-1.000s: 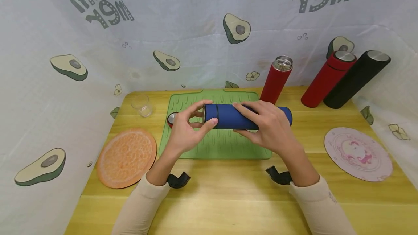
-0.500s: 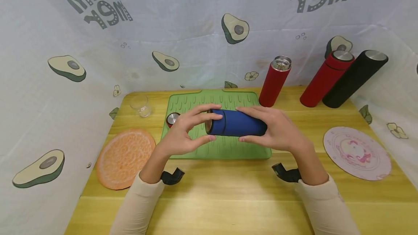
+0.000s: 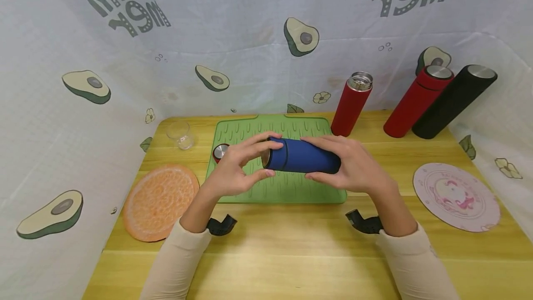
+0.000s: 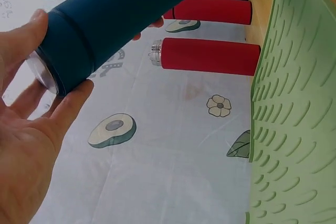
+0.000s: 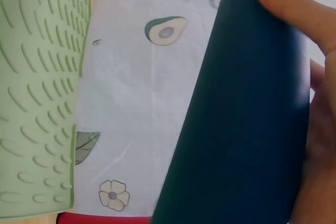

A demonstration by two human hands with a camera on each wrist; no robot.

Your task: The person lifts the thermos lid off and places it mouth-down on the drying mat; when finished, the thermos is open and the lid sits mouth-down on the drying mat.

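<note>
A blue thermos flask (image 3: 308, 155) is held lying on its side above the green mat, its cap end pointing left. My right hand (image 3: 360, 163) grips the flask's body, thumb on the near side and fingers over the top. At the other end, my left hand (image 3: 235, 165) pinches the blue cap (image 4: 65, 51) between thumb and fingers; the left wrist view shows the cap seated against the body with a thin dark seam. The cap's metal top (image 4: 43, 74) faces my left palm. In the right wrist view the flask body (image 5: 247, 108) fills much of the picture.
Behind the mat (image 3: 283, 193) stands an uncapped red flask (image 3: 351, 105). Capped red (image 3: 416, 101) and black (image 3: 454, 101) flasks stand at the right. A loose red cap (image 3: 220, 152), a small glass (image 3: 181, 135), an orange round mat (image 3: 162, 203) and a pink one (image 3: 455, 196) lie around.
The flask has swung from sideways-on to angled, its base turned away behind my right hand. The left fingers have shifted on the cap. Over the last half second little has moved.
</note>
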